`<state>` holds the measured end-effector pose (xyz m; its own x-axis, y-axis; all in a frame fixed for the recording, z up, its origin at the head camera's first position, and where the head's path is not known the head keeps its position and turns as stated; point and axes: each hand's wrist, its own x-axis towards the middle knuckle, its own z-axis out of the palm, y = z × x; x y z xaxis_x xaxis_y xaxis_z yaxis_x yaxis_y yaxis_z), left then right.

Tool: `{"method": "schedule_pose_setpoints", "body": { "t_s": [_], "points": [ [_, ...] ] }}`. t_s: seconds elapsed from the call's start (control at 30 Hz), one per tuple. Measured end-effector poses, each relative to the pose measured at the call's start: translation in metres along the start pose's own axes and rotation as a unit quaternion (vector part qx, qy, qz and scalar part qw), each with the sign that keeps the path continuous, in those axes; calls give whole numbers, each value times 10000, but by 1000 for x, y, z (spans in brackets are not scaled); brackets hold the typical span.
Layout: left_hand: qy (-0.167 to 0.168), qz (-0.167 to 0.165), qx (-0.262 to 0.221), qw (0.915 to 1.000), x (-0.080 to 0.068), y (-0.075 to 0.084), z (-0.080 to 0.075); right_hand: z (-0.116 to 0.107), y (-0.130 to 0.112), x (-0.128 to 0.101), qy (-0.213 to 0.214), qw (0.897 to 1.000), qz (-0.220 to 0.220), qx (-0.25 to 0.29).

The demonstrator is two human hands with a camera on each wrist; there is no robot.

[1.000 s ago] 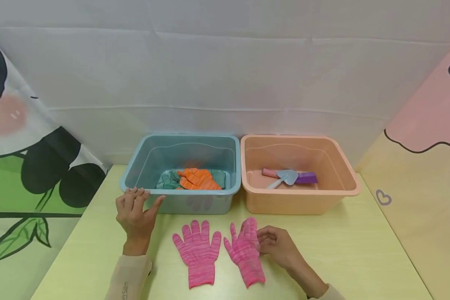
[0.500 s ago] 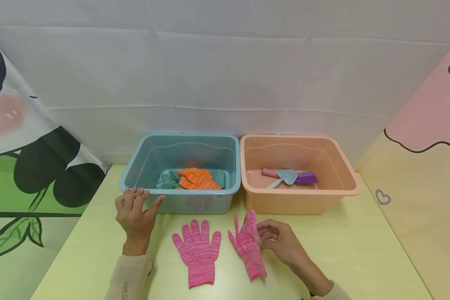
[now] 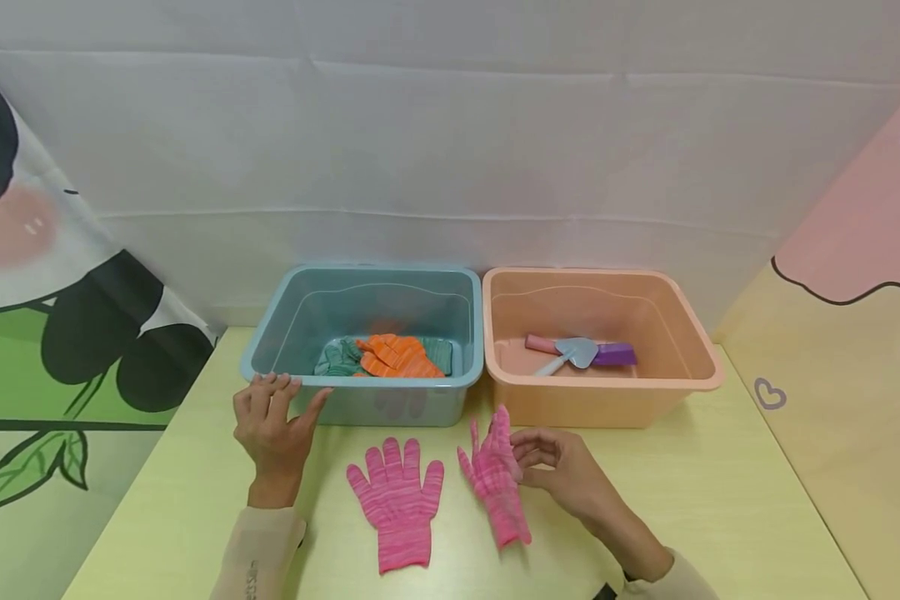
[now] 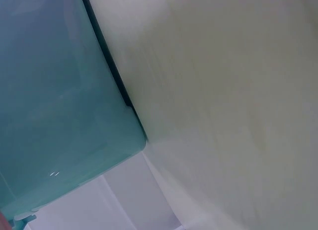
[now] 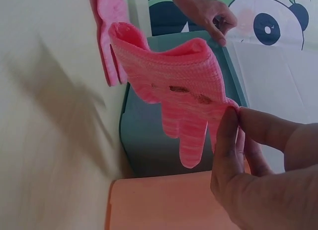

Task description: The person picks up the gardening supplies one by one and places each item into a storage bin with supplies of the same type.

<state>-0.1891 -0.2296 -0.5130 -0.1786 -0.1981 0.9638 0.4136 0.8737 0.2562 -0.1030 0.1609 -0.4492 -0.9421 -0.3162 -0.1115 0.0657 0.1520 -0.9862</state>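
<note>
The left hand [image 3: 272, 433] rests with relaxed fingers on the near rim of the teal bin [image 3: 360, 392], steadying it; keeping it there is sound. Just right of those fingers a flat pink glove [image 3: 397, 500] lies on the table [image 3: 720, 517]. Further right, the right hand [image 3: 562, 479] pinches the second pink glove [image 3: 495, 475] at its edge, half lifted; a firmer pinch should stop it slipping.

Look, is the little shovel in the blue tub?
No, the little shovel lies in the orange tub, while the blue tub holds orange and green gloves.
</note>
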Motion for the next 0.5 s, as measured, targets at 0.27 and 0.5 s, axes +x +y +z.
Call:
{"method": "schedule_pose_setpoints", "body": {
  "t_s": [0.27,0.5],
  "points": [
    [9,25,-5,10000,1,1,1,0,-10,3,-29,9999,-153,-3],
    [32,29,38,10000,0,0,1,1,-20,4,-23,9999,-134,-68]
  ]
}}
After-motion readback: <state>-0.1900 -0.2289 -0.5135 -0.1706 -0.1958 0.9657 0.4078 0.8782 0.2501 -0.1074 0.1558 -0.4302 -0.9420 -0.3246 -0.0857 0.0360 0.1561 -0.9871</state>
